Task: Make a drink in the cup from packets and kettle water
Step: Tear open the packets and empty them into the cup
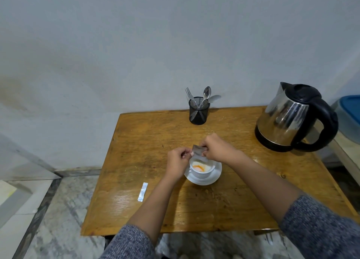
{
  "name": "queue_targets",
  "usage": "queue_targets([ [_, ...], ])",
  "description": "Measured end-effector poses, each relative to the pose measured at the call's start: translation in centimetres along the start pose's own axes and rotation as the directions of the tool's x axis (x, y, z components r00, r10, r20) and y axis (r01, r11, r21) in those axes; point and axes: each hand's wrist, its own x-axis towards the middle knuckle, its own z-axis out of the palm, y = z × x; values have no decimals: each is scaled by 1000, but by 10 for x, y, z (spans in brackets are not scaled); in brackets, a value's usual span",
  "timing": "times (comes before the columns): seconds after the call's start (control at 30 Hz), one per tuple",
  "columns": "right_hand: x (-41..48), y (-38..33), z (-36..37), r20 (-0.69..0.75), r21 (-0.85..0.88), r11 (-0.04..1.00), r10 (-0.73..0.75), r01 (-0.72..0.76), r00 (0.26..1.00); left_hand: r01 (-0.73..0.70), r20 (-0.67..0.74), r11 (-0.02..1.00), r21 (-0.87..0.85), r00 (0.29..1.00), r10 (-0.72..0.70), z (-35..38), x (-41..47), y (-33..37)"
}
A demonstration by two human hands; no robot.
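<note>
A white cup (202, 171) stands on a white saucer (214, 177) in the middle of the wooden table (224, 204). Orange and white powder lies in the cup. Just above its rim I hold a small silvery packet (198, 151) with both hands. My left hand (178, 161) pinches its left edge and my right hand (216, 148) pinches its right side. A white stick packet (142, 192) lies flat on the table to the left. The steel kettle (292, 118) with a black handle stands at the back right.
A black mesh holder (199, 111) with a fork and spoons stands at the table's back edge by the wall. A blue-lidded container (349, 120) sits beyond the kettle on the right. Tiled floor lies left of the table.
</note>
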Motion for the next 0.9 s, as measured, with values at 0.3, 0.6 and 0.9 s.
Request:
queue_targets([
  [0.3,6,-14,6,-149,374,918,195,-128,969,17,-63,995,-94,998,-23,-16,-3,1],
  [0.6,30,-84,70,-118,588,808,141,-45,983,160,-257,975,-153,947,-195,-89,-24,-49],
  [0.9,34,-99,153,58,290,950,100,-113,993,314,-344,947,70,898,-273,-84,-73,-105],
])
